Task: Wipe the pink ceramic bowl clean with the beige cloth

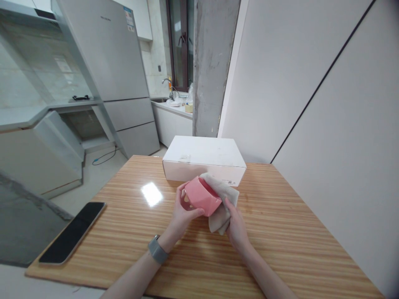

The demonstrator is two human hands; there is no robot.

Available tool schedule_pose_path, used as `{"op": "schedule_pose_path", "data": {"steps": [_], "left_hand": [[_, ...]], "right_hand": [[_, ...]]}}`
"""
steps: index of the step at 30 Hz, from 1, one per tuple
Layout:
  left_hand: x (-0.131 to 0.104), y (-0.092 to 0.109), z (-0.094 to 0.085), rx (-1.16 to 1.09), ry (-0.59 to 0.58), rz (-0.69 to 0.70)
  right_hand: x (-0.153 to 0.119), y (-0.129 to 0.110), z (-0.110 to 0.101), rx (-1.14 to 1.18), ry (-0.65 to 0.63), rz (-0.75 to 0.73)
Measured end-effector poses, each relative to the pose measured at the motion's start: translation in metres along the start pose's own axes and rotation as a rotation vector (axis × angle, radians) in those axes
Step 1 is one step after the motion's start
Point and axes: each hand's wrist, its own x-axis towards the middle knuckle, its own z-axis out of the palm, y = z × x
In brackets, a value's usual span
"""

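A pink faceted pot (201,196) is tilted on its side above the table, its opening turned toward the right. My left hand (184,211) grips it from the left, with the thumb along its lower edge and the fingers partly hidden behind it. A light grey cloth (229,195) is bunched in my right hand (236,226), thumb on top. Part of the cloth lies against the pot's rim, and some folds hang below. How far the cloth reaches inside the pot is hidden.
Behind my hands, a closed white box (204,151) lies on the wood-grain table (280,232). A dark-screened phone or tablet (75,232) rests at the left edge. Beyond stand a grey fridge (102,58), a concrete column (212,66) and a white wall (280,70) on the right.
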Motion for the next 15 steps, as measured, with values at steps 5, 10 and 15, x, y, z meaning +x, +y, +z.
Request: {"op": "schedule_pose_path", "data": {"steps": [5,10,15], "left_hand": [[0.0012,0.0003,0.0009,0.016,0.049,0.028],[-0.0004,0.0028,0.0046,-0.01,0.062,-0.002],[-0.0021,0.005,0.0044,-0.129,-0.017,-0.107]], "right_hand": [[-0.0004,0.0072,-0.0023,0.0,0.046,0.022],[-0.0019,0.0083,-0.0016,0.027,0.042,0.04],[-0.0013,0.0059,-0.0013,0.047,0.054,0.025]]}}
